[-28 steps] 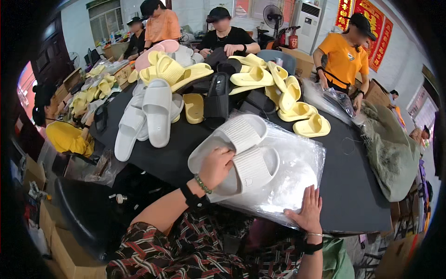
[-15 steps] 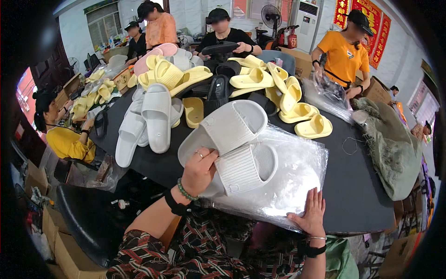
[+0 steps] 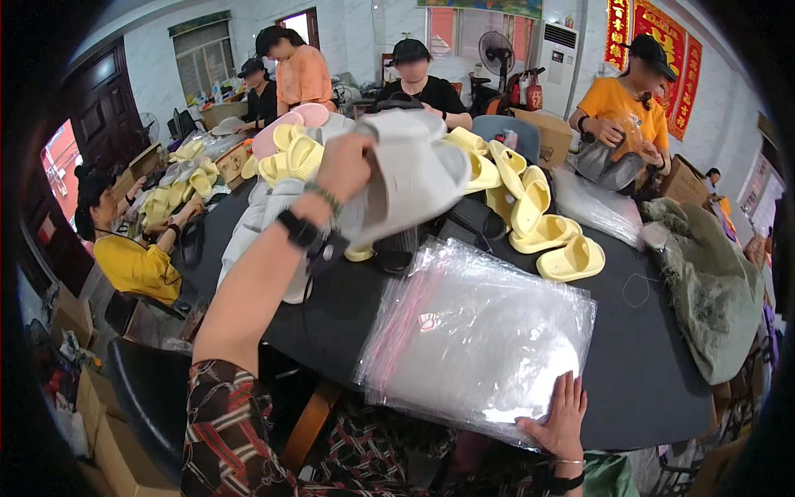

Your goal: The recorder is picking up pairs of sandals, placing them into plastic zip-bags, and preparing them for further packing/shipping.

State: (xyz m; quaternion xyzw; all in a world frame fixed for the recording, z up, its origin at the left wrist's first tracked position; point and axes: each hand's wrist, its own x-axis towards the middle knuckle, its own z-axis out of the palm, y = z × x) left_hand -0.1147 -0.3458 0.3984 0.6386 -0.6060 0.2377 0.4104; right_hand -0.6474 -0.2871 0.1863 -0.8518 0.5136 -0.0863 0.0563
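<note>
The pair of white slippers [image 3: 410,178] — a moment ago resting on the stack of clear plastic bags [image 3: 480,331] — is now lifted well above the black table [image 3: 654,364], gripped in the left hand [image 3: 346,170], whose fingers close around the slippers' near edge. The right hand [image 3: 559,418] stays flat on the stack's near corner, fingers spread. The slippers are motion-blurred, their outlines hard to make out, and they hide part of the pile of yellow slippers [image 3: 530,215] behind — the left fingertips are hidden too.
</note>
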